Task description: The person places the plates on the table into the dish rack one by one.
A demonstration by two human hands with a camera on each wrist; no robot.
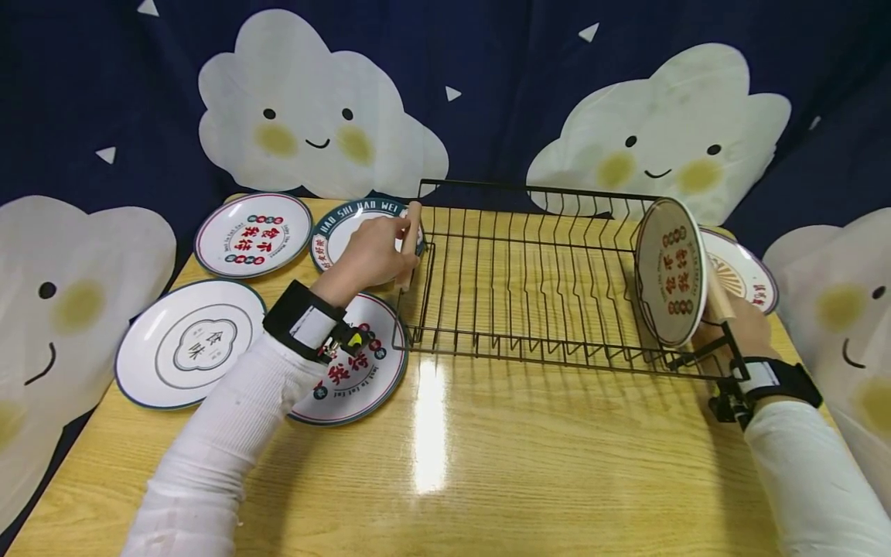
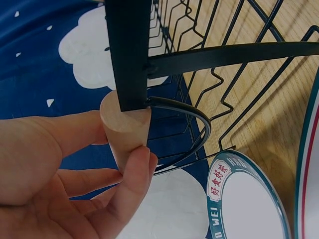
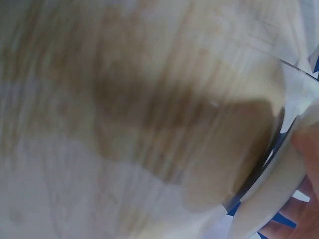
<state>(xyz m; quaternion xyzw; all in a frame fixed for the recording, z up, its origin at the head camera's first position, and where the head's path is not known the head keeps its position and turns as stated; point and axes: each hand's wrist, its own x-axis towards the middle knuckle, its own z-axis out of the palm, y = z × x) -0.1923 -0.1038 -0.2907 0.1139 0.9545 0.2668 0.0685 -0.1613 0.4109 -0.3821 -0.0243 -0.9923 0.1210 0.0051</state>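
White sleeves [image 1: 209,456] reach over the table [image 1: 522,456] near its back edge, where the wire rack [image 2: 209,56] runs lengthwise between my left hand [image 1: 369,251], pinching its left handle [image 1: 409,246], and right hand [image 1: 745,331], fingers curled round its right handle [image 1: 721,295] beside an upright plate [image 1: 671,271].

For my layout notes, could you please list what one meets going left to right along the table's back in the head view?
Flat red-lettered plate, HAO SHI HAO WEI plate, left wooden rack handle, red-lettered plate on edge, fan-patterned plate.
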